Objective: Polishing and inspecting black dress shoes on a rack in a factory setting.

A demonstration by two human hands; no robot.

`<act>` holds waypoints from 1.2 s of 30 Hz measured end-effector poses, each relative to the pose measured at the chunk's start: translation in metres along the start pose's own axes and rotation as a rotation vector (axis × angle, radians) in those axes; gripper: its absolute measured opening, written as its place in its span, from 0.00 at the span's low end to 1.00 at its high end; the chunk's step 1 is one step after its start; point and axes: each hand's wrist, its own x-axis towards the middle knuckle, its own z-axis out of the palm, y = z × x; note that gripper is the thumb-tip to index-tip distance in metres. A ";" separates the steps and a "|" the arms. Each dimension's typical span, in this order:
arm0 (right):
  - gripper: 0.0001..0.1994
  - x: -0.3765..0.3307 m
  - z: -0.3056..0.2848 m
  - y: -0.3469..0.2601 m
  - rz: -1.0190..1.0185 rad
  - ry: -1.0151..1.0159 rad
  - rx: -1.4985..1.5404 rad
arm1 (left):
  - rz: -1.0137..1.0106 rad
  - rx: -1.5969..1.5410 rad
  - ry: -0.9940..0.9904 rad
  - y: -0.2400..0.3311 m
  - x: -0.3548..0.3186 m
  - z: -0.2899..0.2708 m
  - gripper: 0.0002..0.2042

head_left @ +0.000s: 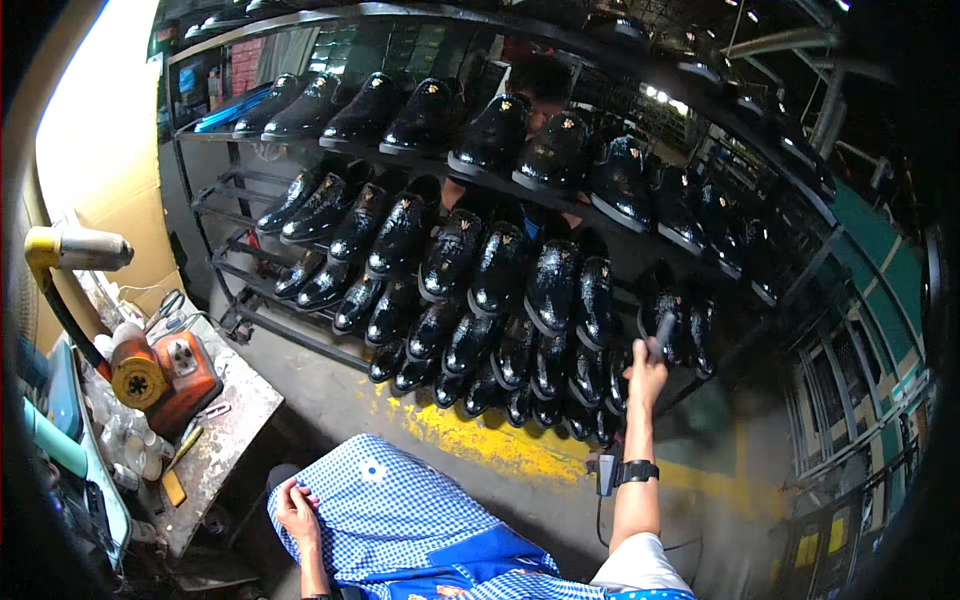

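Note:
My right hand is stretched out toward a metal rack full of glossy black shoes. Its fingers are closed round a slim dark handle, possibly a brush, whose tip reaches the shoes at the rack's lower right. A black band with a small device sits on that wrist. My left hand rests on my lap, on a blue-and-white checked apron; its fingers lie spread and hold nothing.
An orange machine stands on a worn bench at left, with small tools and a hose beside it. Yellow paint marks the concrete floor under the rack. Another person is partly hidden behind the rack's top shelf.

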 end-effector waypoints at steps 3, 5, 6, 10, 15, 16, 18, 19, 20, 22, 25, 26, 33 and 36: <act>0.28 -0.011 0.030 -0.006 0.379 -0.281 0.276 | -0.018 0.035 -0.041 0.001 0.003 0.003 0.09; 0.27 -0.007 0.048 -0.012 0.519 -0.325 0.433 | -0.033 0.012 -0.059 0.003 0.003 0.003 0.09; 0.27 -0.005 0.054 -0.014 0.550 -0.319 0.415 | -0.030 0.016 -0.053 0.004 0.001 0.002 0.09; 0.24 0.002 0.059 -0.020 0.644 -0.257 0.556 | 0.025 0.071 -0.011 0.011 -0.007 -0.008 0.09; 0.20 -0.035 0.017 -0.006 0.597 -0.442 0.879 | 0.021 0.059 0.034 0.017 -0.013 -0.022 0.09; 0.28 -0.047 0.010 -0.002 0.714 -0.386 0.954 | 0.026 0.083 0.034 0.018 -0.013 -0.025 0.09; 0.28 -0.071 -0.006 0.011 0.717 -0.314 1.057 | 0.040 0.065 0.027 0.021 -0.014 -0.030 0.09; 0.28 -0.083 -0.015 0.017 0.571 -0.458 1.158 | 0.012 0.036 0.025 0.024 -0.015 -0.032 0.09; 0.29 -0.092 -0.021 0.024 0.598 -0.320 1.114 | 0.008 0.028 0.024 0.027 -0.016 -0.035 0.09; 0.30 -0.111 -0.037 0.035 0.517 -0.500 1.132 | -0.023 -0.018 -0.009 0.036 -0.016 -0.038 0.10; 0.27 -0.135 -0.046 0.050 0.553 -0.513 1.216 | -0.075 -0.065 -0.038 0.057 -0.016 -0.038 0.10; 0.23 -0.141 -0.046 0.054 0.606 -0.581 1.331 | -0.073 -0.048 -0.055 0.065 -0.014 -0.035 0.11; 0.24 -0.186 -0.018 0.054 0.940 -1.031 1.371 | -0.168 -0.171 -0.283 0.134 -0.007 0.008 0.12; 0.32 -0.209 -0.002 0.039 0.835 -1.013 1.160 | -0.363 -0.250 -0.380 0.157 0.004 0.022 0.22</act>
